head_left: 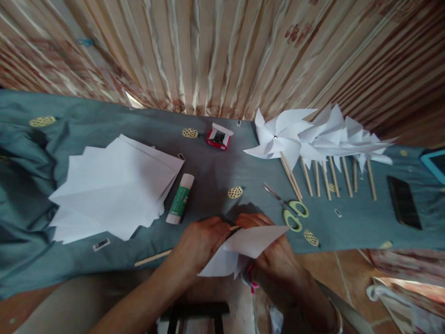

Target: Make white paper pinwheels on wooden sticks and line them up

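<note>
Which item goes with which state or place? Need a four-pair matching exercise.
1. scissors
2. glue stick
3. red box
4. folded paper

A. lid flap up
B. between left hand and right hand
C. light green handles
D. just right of the paper stack

Pairs: 1-C, 2-D, 3-A, 4-B

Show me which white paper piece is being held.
The folded piece at the lower centre, between the left hand and the right hand; the stacked sheets and the pinwheels lie on the cloth instead.
</note>
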`<state>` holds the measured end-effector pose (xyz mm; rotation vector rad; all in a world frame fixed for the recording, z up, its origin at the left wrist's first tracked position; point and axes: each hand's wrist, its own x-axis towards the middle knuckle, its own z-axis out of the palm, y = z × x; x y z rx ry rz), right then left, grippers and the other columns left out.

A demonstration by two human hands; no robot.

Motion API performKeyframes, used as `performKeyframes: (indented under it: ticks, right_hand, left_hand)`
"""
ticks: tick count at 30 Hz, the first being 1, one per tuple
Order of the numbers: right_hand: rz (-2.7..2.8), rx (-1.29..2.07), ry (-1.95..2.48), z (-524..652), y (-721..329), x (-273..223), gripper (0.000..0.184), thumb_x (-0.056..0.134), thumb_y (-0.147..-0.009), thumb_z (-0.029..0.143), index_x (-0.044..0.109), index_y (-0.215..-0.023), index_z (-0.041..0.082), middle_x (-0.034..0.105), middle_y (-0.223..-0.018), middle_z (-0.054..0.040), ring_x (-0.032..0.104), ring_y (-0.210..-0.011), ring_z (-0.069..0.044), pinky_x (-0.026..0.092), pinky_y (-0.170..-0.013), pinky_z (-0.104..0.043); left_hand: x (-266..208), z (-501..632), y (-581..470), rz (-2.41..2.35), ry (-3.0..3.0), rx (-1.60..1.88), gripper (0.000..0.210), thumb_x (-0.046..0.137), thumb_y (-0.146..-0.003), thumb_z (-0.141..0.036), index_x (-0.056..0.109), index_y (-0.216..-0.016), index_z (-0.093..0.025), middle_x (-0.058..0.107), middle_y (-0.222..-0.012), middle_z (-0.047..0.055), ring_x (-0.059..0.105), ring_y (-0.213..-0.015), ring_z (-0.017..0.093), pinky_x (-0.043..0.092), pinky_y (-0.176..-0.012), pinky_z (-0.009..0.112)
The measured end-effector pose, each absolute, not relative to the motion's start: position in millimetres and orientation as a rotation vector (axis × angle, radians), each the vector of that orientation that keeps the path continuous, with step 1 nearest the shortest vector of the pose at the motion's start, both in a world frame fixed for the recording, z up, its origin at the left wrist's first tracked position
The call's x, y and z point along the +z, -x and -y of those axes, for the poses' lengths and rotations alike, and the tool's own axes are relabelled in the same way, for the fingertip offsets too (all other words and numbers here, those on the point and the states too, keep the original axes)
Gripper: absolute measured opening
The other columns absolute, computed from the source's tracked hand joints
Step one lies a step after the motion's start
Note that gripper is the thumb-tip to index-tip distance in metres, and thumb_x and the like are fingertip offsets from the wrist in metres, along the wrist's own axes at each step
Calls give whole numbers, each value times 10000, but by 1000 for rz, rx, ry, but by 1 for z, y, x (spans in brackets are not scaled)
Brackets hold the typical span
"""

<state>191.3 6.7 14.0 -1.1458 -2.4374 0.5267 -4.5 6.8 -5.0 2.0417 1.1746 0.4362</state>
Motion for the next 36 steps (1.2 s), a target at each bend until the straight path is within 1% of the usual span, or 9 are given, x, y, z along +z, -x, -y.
performKeyframes:
  ticks: [4, 7, 12, 18, 21, 25, 28, 33, 36]
  right_hand:
    - [2446, 435, 1132, -5, -195, 9, 401, 369, -907, 156, 544, -1267, 137, 666, -1175, -137, 604, -1119, -252, 529, -938, -441]
    - [2468, 388, 1123, -3, -197, 5, 415, 366, -915, 139, 528, -1297, 133, 662, -1201, -138, 594, -1146, -250, 524, -951, -449]
    - [2500, 355, 1132, -2, -196, 5, 376, 345, -917, 134, 601, -1193, 146, 690, -1128, -131, 622, -1066, -255, 537, -907, -452]
    - [2481, 359, 1103, -4, -194, 11, 325, 319, -959, 170, 638, -1022, 171, 707, -986, -108, 642, -910, -230, 544, -807, -389]
    - [2462, 424, 1110, -2, -194, 10, 288, 338, -967, 190, 625, -988, 168, 696, -952, -100, 627, -879, -224, 528, -795, -373]
    - [2433, 542, 1141, 1, -194, 9, 235, 375, -937, 205, 607, -954, 178, 668, -906, -82, 603, -846, -222, 510, -793, -385]
    - [2429, 566, 1147, 2, -194, 9, 216, 386, -922, 212, 590, -977, 169, 646, -909, -86, 593, -852, -230, 502, -796, -398]
    - [2465, 574, 1129, 5, -196, 7, 200, 386, -947, 208, 583, -915, 190, 620, -856, -70, 581, -828, -220, 502, -801, -380]
    - [2517, 562, 1162, 8, -198, 7, 200, 394, -959, 196, 592, -929, 200, 610, -839, -61, 580, -849, -224, 494, -833, -384]
  left_hand:
    - [-3, -6, 3, -1186, -2096, 357, 317, 394, -960, -189, 669, -808, -151, 639, -748, 38, 614, -647, 150, 469, -590, 239]
    - [-1, -4, 2, -1199, -2132, 321, 249, 428, -934, -139, 663, -850, -148, 641, -771, 37, 617, -653, 153, 476, -592, 243]
    - [0, -2, 1, -1196, -2219, 295, 167, 475, -902, -129, 638, -887, -159, 616, -775, 18, 605, -630, 147, 453, -556, 233]
    - [-2, 7, 0, -1197, -2248, 394, 139, 482, -900, -108, 608, -894, -166, 589, -767, 8, 589, -628, 155, 459, -561, 256]
    - [0, 11, 0, -1185, -2244, 480, 118, 492, -902, -108, 593, -920, -165, 579, -766, 7, 581, -627, 159, 460, -559, 262]
    - [1, 15, 0, -1168, -2231, 541, 151, 457, -915, -88, 578, -958, -167, 579, -786, 11, 580, -642, 157, 464, -568, 260]
    - [3, 15, 1, -1174, -2216, 531, 164, 443, -918, -79, 577, -947, -170, 579, -787, 14, 578, -651, 157, 463, -570, 261]
    - [10, 16, 2, -1157, -2175, 522, 167, 460, -891, -49, 583, -910, -161, 579, -776, 15, 573, -636, 155, 444, -546, 262]
    - [15, 17, 3, -1147, -2112, 496, 151, 475, -885, -61, 589, -883, -160, 577, -750, 7, 560, -610, 143, 418, -520, 248]
